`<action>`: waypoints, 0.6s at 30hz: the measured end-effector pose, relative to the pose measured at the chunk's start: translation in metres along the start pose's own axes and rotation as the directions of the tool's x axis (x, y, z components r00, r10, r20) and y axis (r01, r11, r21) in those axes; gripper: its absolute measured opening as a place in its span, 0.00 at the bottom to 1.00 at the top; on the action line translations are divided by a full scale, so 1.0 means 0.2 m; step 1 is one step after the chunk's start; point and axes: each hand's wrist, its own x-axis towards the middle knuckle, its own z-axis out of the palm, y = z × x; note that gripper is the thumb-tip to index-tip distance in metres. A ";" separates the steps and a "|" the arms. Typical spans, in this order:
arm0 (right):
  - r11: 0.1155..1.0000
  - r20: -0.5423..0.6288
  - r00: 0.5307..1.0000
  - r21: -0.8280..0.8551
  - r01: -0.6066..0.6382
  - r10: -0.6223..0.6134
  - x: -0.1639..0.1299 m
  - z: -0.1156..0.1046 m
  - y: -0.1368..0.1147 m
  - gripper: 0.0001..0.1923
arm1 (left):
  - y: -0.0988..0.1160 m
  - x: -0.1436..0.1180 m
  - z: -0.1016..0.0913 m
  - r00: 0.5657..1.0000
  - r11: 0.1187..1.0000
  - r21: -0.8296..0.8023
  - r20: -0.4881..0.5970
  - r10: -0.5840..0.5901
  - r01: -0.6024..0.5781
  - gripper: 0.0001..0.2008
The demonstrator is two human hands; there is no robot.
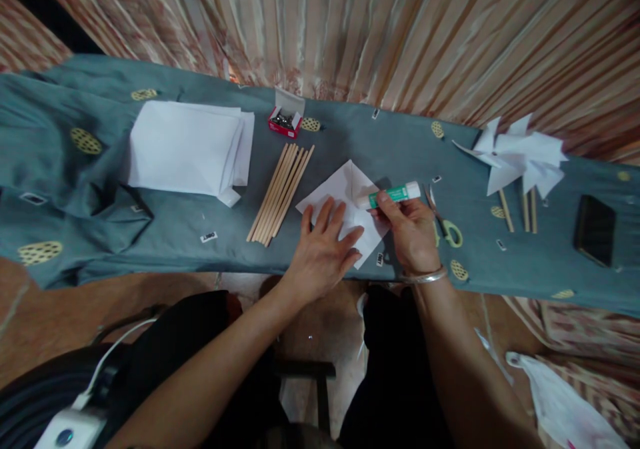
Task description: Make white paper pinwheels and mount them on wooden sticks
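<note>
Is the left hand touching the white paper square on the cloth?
Touching. The head view shows the left hand lying flat on the white paper square, fingers spread over its lower half, while the right hand holds the glue stick.

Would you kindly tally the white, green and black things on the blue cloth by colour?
White: 3 - paper stack, paper square, pinwheels
Green: 2 - glue stick, scissors
Black: 1 - phone
Total: 6

Home craft table: curtain (400, 29), cloth-covered bench (60, 169).
</note>
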 end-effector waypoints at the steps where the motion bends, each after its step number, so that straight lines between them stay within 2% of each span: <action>1: 0.999 0.005 1.000 -0.038 0.011 -0.011 0.00 0.00 0.00 0.16 | 0.00 0.00 0.00 1.000 1.000 -0.003 0.000 0.000 0.000 0.20; 8: 0.937 0.017 0.992 -0.326 0.125 -0.127 -0.02 0.00 0.00 0.13 | 0.00 0.00 0.00 1.000 1.000 -0.022 -0.015 -0.005 0.004 0.20; 18: 0.883 0.027 0.989 -0.445 0.145 -0.148 -0.04 0.04 -0.03 0.16 | 0.00 0.00 0.01 1.000 1.000 -0.013 -0.018 -0.003 0.002 0.20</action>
